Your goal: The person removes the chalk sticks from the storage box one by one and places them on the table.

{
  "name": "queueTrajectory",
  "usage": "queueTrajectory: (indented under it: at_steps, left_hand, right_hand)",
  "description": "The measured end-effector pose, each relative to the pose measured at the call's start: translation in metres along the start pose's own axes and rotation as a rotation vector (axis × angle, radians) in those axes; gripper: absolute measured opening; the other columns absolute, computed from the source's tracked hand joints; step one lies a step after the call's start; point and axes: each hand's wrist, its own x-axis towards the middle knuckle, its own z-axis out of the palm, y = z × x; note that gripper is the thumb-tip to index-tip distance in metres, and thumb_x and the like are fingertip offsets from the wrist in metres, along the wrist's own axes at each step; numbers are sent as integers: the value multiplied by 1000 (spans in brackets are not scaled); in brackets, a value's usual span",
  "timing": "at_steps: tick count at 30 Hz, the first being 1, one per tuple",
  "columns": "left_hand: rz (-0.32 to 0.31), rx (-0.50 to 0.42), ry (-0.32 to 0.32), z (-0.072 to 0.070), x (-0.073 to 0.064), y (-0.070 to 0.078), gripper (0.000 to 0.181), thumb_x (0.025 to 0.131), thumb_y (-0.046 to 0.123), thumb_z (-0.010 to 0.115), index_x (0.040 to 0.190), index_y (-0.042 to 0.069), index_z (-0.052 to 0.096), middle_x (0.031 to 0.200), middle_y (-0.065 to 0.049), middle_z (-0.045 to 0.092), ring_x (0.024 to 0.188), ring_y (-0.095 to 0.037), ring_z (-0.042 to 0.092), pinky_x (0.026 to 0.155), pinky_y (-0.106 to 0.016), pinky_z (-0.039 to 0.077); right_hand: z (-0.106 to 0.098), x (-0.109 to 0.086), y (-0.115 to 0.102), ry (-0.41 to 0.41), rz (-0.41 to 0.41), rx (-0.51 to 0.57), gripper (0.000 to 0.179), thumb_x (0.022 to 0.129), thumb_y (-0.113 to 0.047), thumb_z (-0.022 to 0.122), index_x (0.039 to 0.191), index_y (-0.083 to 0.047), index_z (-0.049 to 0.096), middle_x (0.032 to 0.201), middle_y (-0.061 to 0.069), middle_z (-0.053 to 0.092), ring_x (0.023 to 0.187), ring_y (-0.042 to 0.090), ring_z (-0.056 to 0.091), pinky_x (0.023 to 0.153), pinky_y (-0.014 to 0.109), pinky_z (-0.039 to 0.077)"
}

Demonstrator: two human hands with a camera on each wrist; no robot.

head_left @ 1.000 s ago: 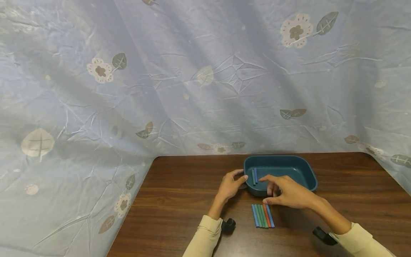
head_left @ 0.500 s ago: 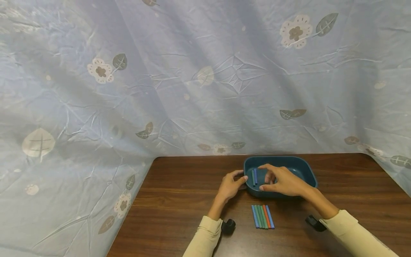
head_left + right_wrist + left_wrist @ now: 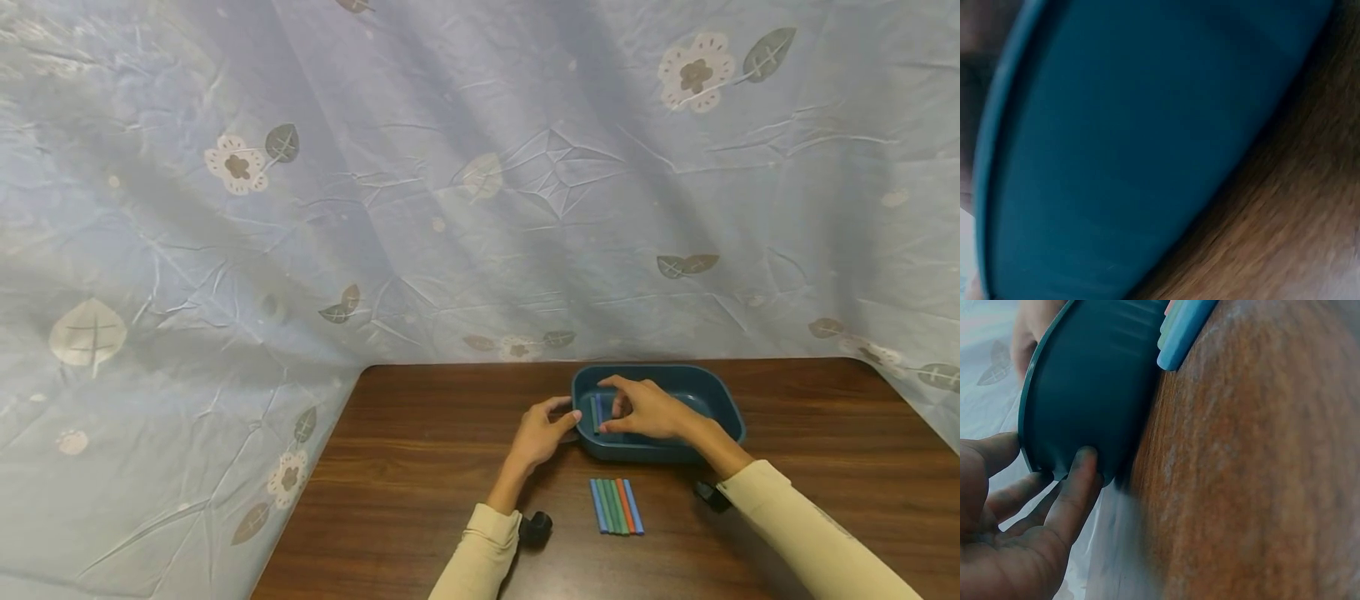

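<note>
A dark teal plastic tub (image 3: pixel 652 452) stands on the table. My left hand (image 3: pixel 542 432) holds its left end, thumb at the rim (image 3: pixel 1025 412) and fingers against the outer wall. Inside the tub, near that end, a green stick (image 3: pixel 595 415) and a blue stick (image 3: pixel 599 408) lie side by side; they look like chalk. My right hand (image 3: pixel 651 408) reaches over the tub, thumb and index finger spread apart near opposite ends of the blue stick. In front of the tub, a row of blue, green and red sticks (image 3: pixel 617 507) lies on the table.
The brown wood-grain table (image 3: pixel 420 467) has a rounded far edge. Behind it hangs a pale floral curtain (image 3: pixel 480 250). A black wrist camera (image 3: pixel 536 529) sits beside the left sleeve, another black wrist camera (image 3: pixel 711 496) by the right sleeve.
My right hand has moved from the tub's front rim up and leftward into the tub, closer to the two sticks. My left hand keeps its place; the row of sticks looks unchanged.
</note>
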Motion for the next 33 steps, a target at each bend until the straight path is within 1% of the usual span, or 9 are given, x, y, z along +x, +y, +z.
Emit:
queueTrajectory:
  at_steps: [3, 7, 11, 16, 23, 26, 28, 33]
  left_hand:
    - [-2, -22, -10, 1, 0, 1, 48, 106, 18, 70, 147, -6, 61, 139, -26, 69, 115, -38, 76, 88, -32, 66]
    - [-3, -23, -24, 0, 0, 2, 48, 107, 18, 69, 148, -6, 59, 140, -26, 68, 117, -38, 76, 89, -32, 65]
    - [9, 3, -15, 0, 0, 2, 48, 106, 19, 70, 147, -6, 60, 135, -23, 72, 113, -35, 78, 87, -32, 66]
    - [3, 33, 2, 0, -1, 2, 47, 106, 19, 71, 146, -4, 62, 137, -23, 71, 108, -28, 79, 86, -30, 66]
    - [13, 22, 0, 0, 0, -1, 47, 105, 18, 71, 145, -6, 62, 140, -25, 69, 109, -27, 79, 85, -31, 66]
    - [11, 39, 5, 0, 0, -1, 48, 105, 20, 72, 145, -4, 63, 140, -23, 69, 109, -25, 79, 85, -30, 66]
    - [13, 79, 15, 0, 0, -1, 48, 106, 23, 72, 145, -2, 64, 141, -21, 70, 112, -22, 77, 90, -32, 65]
    - [20, 154, 32, -1, 0, 1, 49, 105, 29, 72, 145, 2, 65, 141, -16, 71, 113, -18, 76, 97, -32, 62]
  right_hand:
    - [1, 4, 7, -15, 14, -13, 84, 91, -36, 88, 153, 7, 49, 93, -3, 70, 83, 9, 66, 79, 38, 61]
    - [4, 9, 14, -28, 25, -21, 87, 89, -36, 89, 152, 8, 49, 91, -2, 69, 79, 9, 64, 76, 35, 58]
    - [5, 13, 20, -38, 41, -16, 87, 88, -36, 90, 152, 8, 50, 89, -1, 69, 75, 10, 62, 72, 32, 55]
    - [9, 16, 25, -47, 68, 3, 88, 88, -35, 91, 153, 7, 50, 88, -1, 68, 74, 11, 62, 69, 30, 53]
    - [15, 17, 30, -39, 84, 7, 86, 87, -35, 91, 152, 7, 52, 87, -2, 67, 73, 11, 61, 70, 31, 53]
    - [16, 18, 31, -36, 82, 3, 85, 88, -34, 91, 152, 7, 52, 86, -2, 67, 73, 11, 61, 69, 30, 53]
    - [16, 19, 31, -37, 82, 2, 85, 88, -34, 91, 151, 7, 52, 86, -2, 67, 72, 11, 61, 68, 30, 52]
    - [15, 22, 32, -47, 92, 8, 84, 88, -33, 91, 151, 7, 52, 85, -1, 67, 72, 11, 61, 68, 30, 52]
